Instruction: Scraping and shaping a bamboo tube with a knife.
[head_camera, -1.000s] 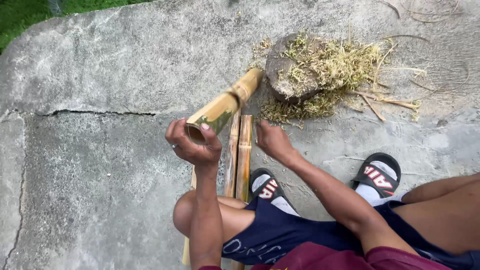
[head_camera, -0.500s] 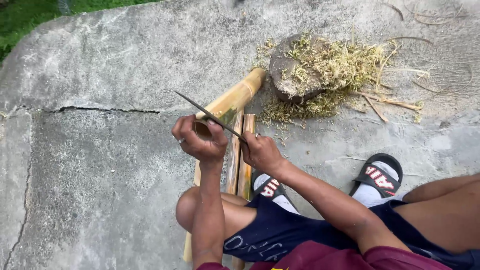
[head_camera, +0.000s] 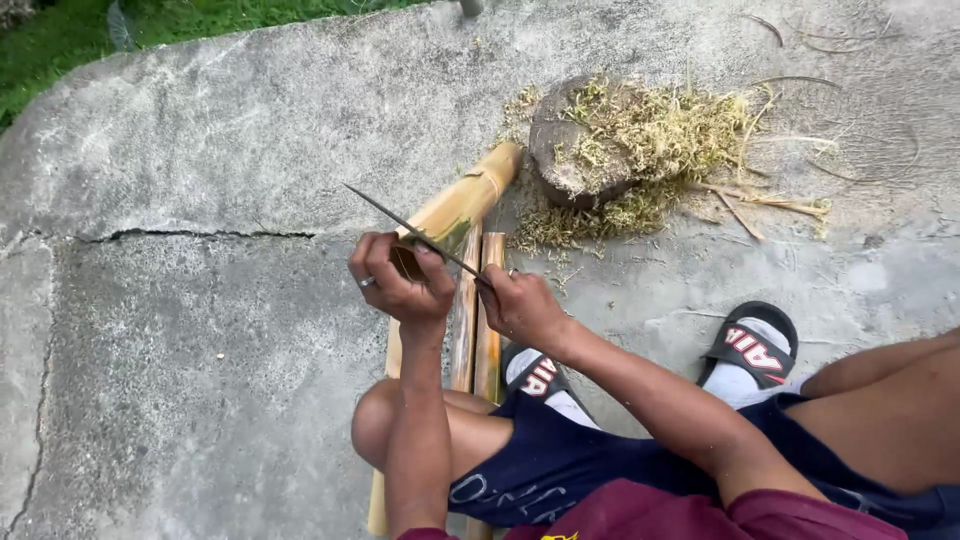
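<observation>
Bamboo section (head_camera: 455, 210) in left hand (head_camera: 400, 280), knife (head_camera: 410, 228) in right hand (head_camera: 520, 305)

The thick, pale yellow-green bamboo section (head_camera: 452, 215) lies tilted on the cracked grey concrete slab (head_camera: 200, 330), its upper end pointing toward the far edge of the slab. Its lower part is gripped by the left hand (head_camera: 400, 285). The long, thin dark metal blade (head_camera: 405, 228) rests edge-down across the bamboo section, tip pointing toward the left edge of the slab; its handle end is enclosed by the right hand (head_camera: 520, 305). Two narrow split bamboo strips (head_camera: 478, 330) lie parallel, just beside the section, running toward the near edge.
</observation>
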